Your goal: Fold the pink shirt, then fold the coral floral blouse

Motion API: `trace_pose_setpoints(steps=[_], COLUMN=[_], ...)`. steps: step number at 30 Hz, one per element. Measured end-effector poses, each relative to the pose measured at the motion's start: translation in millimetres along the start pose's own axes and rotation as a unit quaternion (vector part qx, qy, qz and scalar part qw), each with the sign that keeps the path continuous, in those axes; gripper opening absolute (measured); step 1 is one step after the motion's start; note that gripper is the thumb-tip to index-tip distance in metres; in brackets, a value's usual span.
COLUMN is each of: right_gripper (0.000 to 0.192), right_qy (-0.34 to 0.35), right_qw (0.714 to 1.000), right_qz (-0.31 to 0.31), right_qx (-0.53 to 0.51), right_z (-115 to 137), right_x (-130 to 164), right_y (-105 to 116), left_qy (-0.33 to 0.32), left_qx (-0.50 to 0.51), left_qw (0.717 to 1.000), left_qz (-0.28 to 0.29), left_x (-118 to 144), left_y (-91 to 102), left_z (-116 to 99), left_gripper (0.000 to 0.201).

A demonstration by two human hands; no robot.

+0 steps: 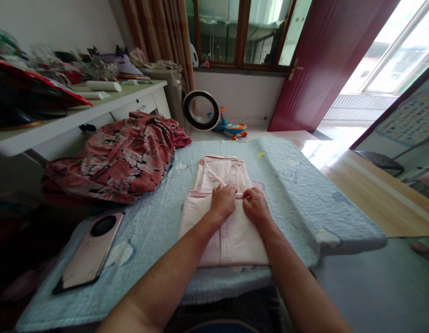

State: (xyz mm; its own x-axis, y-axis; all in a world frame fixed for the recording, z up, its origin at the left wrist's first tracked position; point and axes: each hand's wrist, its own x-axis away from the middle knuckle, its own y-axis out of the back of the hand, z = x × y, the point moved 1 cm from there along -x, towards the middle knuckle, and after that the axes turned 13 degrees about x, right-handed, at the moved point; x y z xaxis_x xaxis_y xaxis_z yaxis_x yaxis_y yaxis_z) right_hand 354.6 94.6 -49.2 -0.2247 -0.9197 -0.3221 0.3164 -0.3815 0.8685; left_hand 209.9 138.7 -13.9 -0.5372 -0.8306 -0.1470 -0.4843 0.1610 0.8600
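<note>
A pale pink buttoned shirt (pixel 207 231) lies in a folded rectangle on the light blue quilted cover (pixel 155 249). Its upper part narrows toward the far end, and a folded edge crosses its middle. My left hand (pixel 224 201) is closed on that edge, left of the button placket. Just to the right, my right hand (pixel 255 203) pinches the same edge with curled fingers. The fingertips of both hands are partly hidden in the cloth.
A phone (pixel 91 249) lies at the left of the cover. Behind it is a heap of red floral fabric (pixel 131 152). A cluttered white desk (pixel 138 97) stands at the far left, a washing machine with its round door (pixel 201 110) open beyond. A maroon door (pixel 325 60) stands at the back right.
</note>
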Motion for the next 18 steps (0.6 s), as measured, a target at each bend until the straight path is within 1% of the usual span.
trace_pose_setpoints(steps=[4,6,9,14,18], right_gripper=[0.019,0.017,0.013,0.008,0.006], right_qy=[0.014,0.019,0.02,0.031,0.051], right_qw=[1.0,1.0,1.0,0.999,0.998], right_qz=[0.002,0.002,-0.011,-0.023,-0.03], right_qx=[-0.011,-0.017,-0.021,-0.011,-0.038], right_z=[1.4,2.8,5.1,7.5,6.5], right_x=[0.6,0.9,1.9,3.4,2.7], right_y=[0.0,0.2,1.7,5.7,4.1], left_qy=[0.009,0.022,0.03,0.005,-0.02], left_qx=[0.035,0.05,0.062,0.1,0.157], left_qw=[0.999,0.998,0.997,0.994,0.986], left_qz=[-0.027,-0.028,-0.022,-0.042,-0.052], left_x=[-1.2,-2.0,-2.2,1.6,2.8], left_y=[-9.0,-9.8,-7.8,-4.8,-6.3], left_z=[9.3,11.7,11.0,9.1,12.2], left_gripper=[0.019,0.016,0.016,0.014,0.017])
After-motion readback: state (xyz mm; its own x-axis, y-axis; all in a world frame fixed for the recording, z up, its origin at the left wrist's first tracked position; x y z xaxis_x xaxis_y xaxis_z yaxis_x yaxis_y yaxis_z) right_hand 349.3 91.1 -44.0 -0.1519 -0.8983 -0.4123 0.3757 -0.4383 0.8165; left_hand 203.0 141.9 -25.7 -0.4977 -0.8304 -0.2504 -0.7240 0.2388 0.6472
